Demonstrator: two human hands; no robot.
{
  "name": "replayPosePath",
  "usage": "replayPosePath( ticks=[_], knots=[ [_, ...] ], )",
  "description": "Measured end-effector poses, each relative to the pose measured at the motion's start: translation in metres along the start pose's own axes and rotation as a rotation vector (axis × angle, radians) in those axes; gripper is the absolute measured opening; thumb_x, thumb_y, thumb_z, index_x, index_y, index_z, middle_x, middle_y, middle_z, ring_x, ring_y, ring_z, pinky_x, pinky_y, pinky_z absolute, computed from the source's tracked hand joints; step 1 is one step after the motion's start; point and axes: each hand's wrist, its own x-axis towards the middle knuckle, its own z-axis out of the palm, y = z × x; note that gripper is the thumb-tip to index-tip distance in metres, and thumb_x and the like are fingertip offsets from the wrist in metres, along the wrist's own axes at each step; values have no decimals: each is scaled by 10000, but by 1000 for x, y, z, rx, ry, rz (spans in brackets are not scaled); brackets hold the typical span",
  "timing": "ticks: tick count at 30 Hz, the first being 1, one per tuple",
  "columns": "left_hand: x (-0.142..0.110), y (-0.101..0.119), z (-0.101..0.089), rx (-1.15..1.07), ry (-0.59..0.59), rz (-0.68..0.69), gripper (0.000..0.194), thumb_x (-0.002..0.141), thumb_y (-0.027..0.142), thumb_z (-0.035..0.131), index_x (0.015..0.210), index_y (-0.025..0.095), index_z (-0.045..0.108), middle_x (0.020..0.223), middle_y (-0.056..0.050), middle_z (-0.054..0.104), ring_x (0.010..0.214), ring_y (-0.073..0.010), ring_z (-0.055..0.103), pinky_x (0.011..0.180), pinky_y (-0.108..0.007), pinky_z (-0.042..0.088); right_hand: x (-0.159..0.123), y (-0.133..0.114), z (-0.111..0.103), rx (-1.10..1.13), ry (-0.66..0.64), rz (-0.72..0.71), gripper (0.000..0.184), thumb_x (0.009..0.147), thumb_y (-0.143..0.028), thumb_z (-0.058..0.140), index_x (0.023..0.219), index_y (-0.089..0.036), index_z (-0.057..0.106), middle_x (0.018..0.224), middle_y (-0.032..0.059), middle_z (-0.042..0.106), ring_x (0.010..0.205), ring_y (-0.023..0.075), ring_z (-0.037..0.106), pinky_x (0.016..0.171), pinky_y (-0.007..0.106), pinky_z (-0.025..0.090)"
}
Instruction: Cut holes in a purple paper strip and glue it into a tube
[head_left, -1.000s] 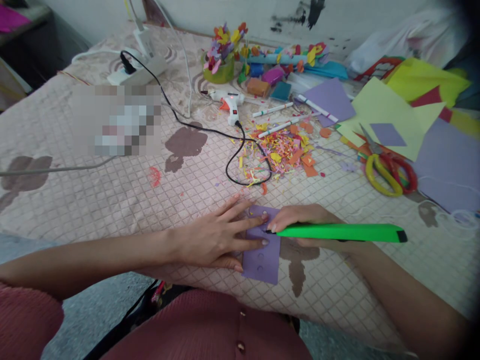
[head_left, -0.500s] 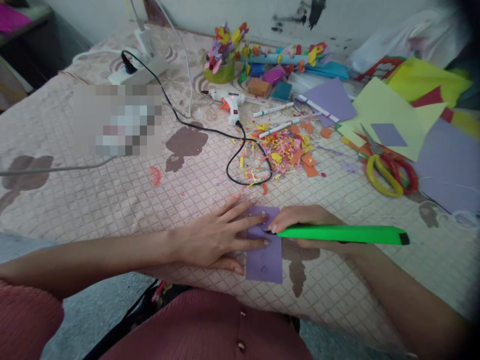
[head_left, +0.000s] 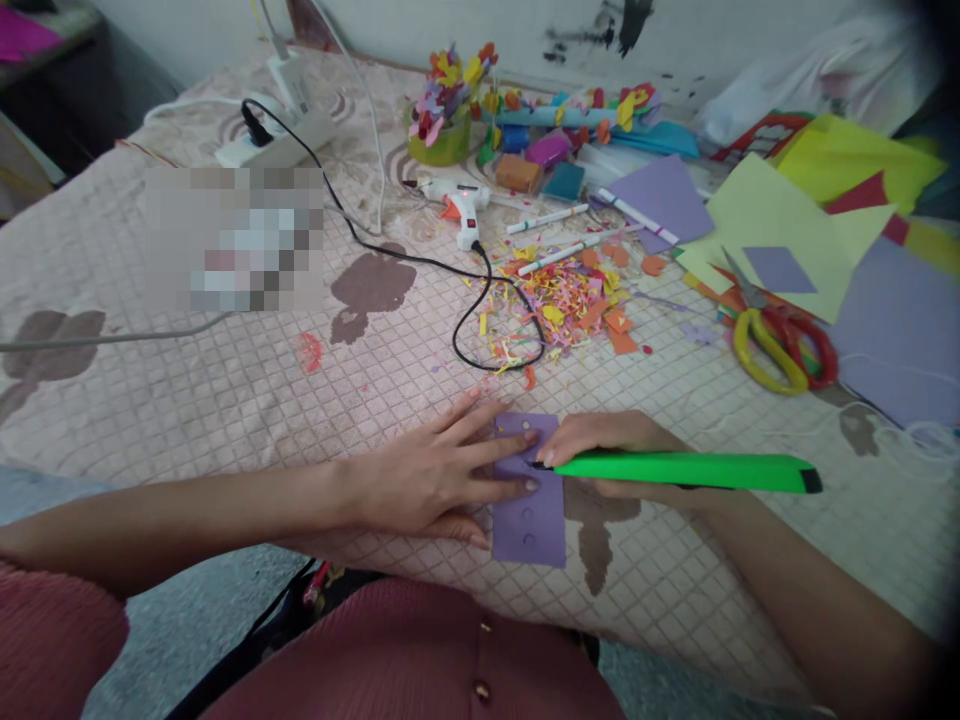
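Observation:
A small purple paper strip lies on the quilted cloth in front of me, with little round outlines marked along it. Flat across its left side, my left hand presses it down with spread fingers. My right hand grips a long green utility knife with a black back end. Its dark, thin tip meets the paper between the left index and middle fingers. Part of my right hand is hidden behind the green handle.
A white hot glue gun with a looping black cord lies beyond a heap of paper scraps. Scissors and coloured sheets lie at right. Paper flowers fill a green cup. A power strip stands at back left.
Almost nothing has changed. The green handle's back end has shifted very slightly right and down, while the left hand and the paper stay in place.

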Motion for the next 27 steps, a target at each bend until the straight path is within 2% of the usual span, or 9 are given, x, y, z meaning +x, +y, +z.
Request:
replayPosePath(
  ticks=[5, 9, 13, 27],
  knots=[
    [-1, 2, 1, 8, 4, -4, 612, 883, 615, 500, 1406, 300, 454, 1538, -107, 308, 1425, -436, 174, 1122, -642, 159, -1, -1, 2, -7, 22, -44, 334, 918, -450, 556, 1140, -220, 653, 1080, 81, 699, 1015, 199, 642, 872, 321, 488],
    [-1, 1, 0, 8, -9, -13, 611, 884, 616, 497, 1413, 315, 440, 1525, -118, 324, 1423, -414, 211, 1128, -629, 158, 0, -2, 3, 3, 26, -77, 337, 920, -441, 556, 1137, -201, 650, 1074, 83, 699, 1023, 190, 636, 882, 313, 480],
    [-1, 0, 1, 17, -9, 12, 615, 900, 612, 470, 1424, 294, 426, 1564, -99, 255, 1440, -389, 177, 1149, -608, 113, 0, -1, 2, 4, 25, -69, 331, 915, -413, 573, 1150, -193, 650, 1100, 87, 696, 1055, 195, 627, 923, 328, 469],
    [1, 2, -2, 16, -10, 3, 607, 891, 612, 488, 1409, 298, 446, 1543, -95, 307, 1430, -409, 189, 1138, -625, 136, 1, -3, 2, -8, 22, -82, 324, 915, -417, 569, 1136, -195, 651, 1084, 96, 704, 1040, 195, 641, 896, 331, 492]
  ],
)
